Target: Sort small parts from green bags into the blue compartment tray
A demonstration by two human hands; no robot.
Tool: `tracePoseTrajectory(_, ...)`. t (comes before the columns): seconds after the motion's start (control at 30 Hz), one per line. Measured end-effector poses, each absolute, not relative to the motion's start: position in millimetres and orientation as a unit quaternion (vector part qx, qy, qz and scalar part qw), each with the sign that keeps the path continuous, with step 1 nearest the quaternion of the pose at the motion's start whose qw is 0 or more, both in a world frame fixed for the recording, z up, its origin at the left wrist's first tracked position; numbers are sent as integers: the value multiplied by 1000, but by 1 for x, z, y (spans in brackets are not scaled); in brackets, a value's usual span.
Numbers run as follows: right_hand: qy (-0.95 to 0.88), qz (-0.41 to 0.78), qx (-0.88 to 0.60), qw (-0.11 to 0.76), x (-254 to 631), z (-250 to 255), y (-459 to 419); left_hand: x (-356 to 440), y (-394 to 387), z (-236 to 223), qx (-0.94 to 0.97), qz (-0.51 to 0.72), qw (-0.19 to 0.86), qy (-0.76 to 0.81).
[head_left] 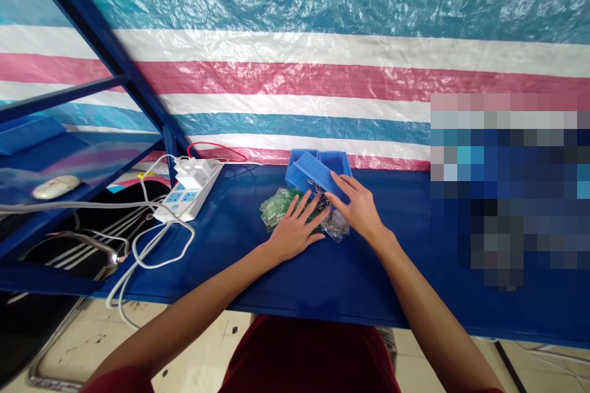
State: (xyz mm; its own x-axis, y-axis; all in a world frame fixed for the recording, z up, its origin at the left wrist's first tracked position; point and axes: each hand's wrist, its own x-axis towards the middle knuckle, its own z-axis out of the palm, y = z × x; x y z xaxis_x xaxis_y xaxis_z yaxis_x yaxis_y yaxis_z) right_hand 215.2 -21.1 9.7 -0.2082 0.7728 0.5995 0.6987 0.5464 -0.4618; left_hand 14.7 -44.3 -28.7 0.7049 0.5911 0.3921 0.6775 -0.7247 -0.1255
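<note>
My right hand (359, 204) grips a small blue plastic bin (310, 167) by its right end and holds it tilted. Small dark metal pieces (322, 196) show at the bin's lower edge; their exact kind is too small to tell. My left hand (296, 227) lies with fingers spread over a pile of clear plastic bags, close under the bin. Greenish bags (276, 209) stick out on its left, and a clear bag (337, 225) lies on its right. Behind the tilted bin stand two more blue bins (340, 161), side by side against the sheet.
A white power strip (196, 199) with plugged-in adapters and looping white cables (138, 249) lies on the left of the blue table (258, 288). A blue metal frame (106, 43) rises at the left, with a white mouse (56, 186) on its shelf. A striped sheet (295, 80) hangs behind; the right side is pixelated.
</note>
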Motion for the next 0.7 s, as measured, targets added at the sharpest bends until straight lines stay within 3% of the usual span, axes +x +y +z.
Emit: tracePoseTrajectory(0.7, -799, 20, -457, 390, 212, 9, -25, 15, -44, -36, -910, -174, 128, -353)
